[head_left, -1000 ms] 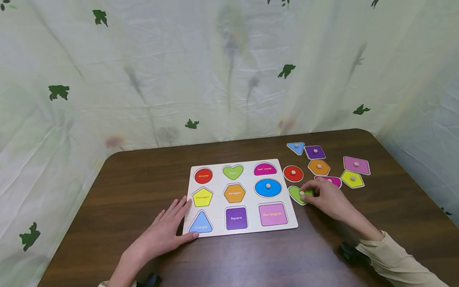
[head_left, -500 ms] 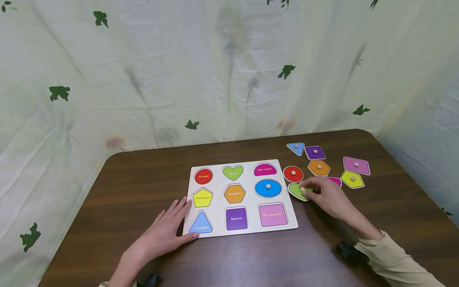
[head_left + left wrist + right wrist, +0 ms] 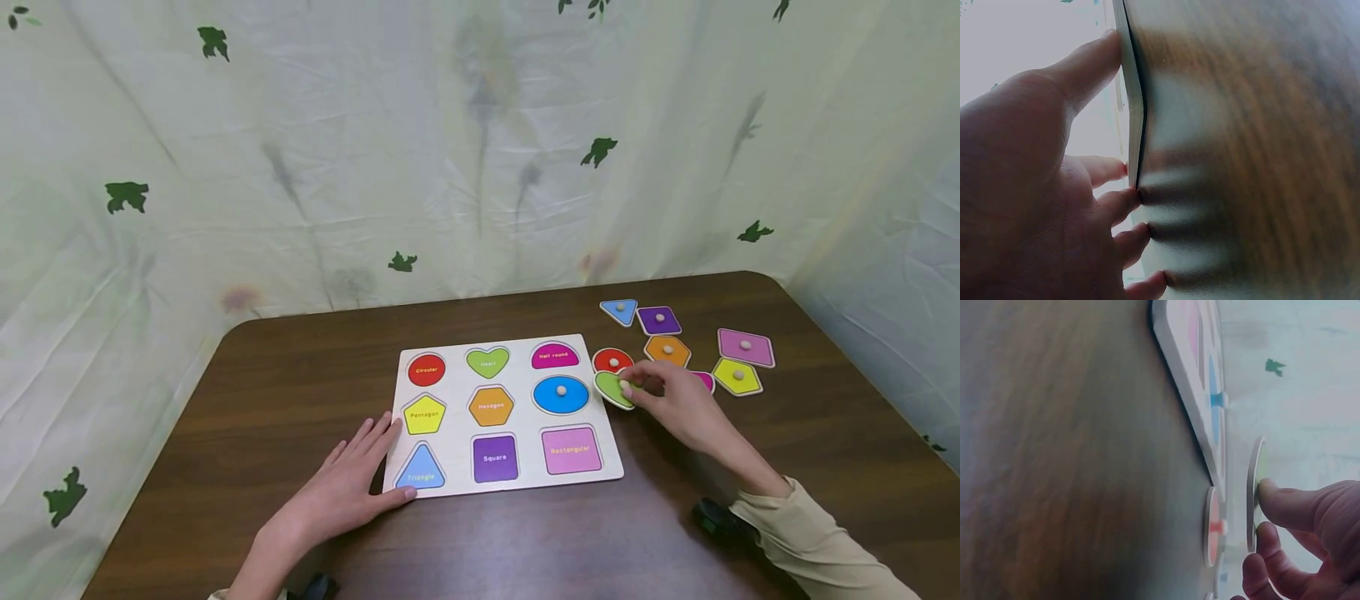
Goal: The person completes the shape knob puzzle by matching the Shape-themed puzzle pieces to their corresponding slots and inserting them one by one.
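Note:
My right hand (image 3: 681, 407) pinches the small knob of a green heart puzzle piece (image 3: 611, 387). In the right wrist view the heart piece (image 3: 1252, 494) is raised off the table. From the head view it overlaps the lower part of a red circle piece (image 3: 609, 360). My left hand (image 3: 341, 475) lies at the lower left corner of a white shape puzzle board (image 3: 457, 440), thumb on its front edge and fingers spread along its left side. The left wrist view shows those fingertips (image 3: 1124, 199) at the board's edge. A blue oval piece (image 3: 551, 395) with a knob sits in the board.
Right of the board lie a blue triangle (image 3: 617, 315), a purple square (image 3: 654, 323), an orange hexagon (image 3: 662, 343), a pink rectangle (image 3: 757, 352) and a yellow pentagon (image 3: 727, 377). A magenta piece (image 3: 705, 381) is partly behind my right hand. The wooden table (image 3: 300, 358) meets a curtain (image 3: 337, 167).
My right hand has lifted the green heart piece off the table and moved it up and left, over the red circle's lower edge. My left hand stays at the board.

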`<state>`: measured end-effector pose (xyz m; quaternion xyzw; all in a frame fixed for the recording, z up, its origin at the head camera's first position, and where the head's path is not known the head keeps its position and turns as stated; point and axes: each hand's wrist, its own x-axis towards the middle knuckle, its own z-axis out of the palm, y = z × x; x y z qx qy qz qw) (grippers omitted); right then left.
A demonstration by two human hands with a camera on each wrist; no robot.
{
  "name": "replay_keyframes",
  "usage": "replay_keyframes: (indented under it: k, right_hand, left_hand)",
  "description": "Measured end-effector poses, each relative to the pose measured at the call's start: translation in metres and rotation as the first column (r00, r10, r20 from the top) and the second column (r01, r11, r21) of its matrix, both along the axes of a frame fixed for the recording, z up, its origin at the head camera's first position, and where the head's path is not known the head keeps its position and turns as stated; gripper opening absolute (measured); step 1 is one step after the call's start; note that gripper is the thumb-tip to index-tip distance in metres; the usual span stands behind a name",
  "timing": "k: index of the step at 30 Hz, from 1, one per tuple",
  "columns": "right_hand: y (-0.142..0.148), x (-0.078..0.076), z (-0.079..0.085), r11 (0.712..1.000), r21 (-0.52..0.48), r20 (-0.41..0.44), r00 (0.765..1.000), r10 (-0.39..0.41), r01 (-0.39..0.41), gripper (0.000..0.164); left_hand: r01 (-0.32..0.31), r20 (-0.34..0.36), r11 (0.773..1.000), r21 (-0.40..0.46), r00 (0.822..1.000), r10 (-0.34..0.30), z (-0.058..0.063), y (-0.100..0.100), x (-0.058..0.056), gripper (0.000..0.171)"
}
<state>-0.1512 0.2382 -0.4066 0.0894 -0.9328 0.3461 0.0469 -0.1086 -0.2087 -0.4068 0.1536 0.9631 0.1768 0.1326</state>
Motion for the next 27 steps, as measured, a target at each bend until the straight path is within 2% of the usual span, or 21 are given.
replay_keyframes:
  k: [13,20,27]
  right_hand:
    - [-0.017,-0.012,0.003,0.999,-0.036,-0.002,1.000,-0.013,0.013,0.023]
    - [-0.029,-0.020,0.001,0.998,-0.056,-0.035,0.999,0.004,-0.006,0.021]
    - [-0.044,-0.030,0.000,0.997,-0.083,0.017,1.000,0.004,-0.003,0.021]
  left_hand:
    - [0.005,-0.007,1.000,0.003,1.000,-0.005,-0.002,-0.001,0.000,0.099]
    - [0.010,-0.014,1.000,0.008,1.000,-0.010,-0.001,-0.001,0.001,0.098]
    - [0.009,-0.020,1.000,0.014,1.000,-0.009,-0.002,-0.002,0.001,0.098]
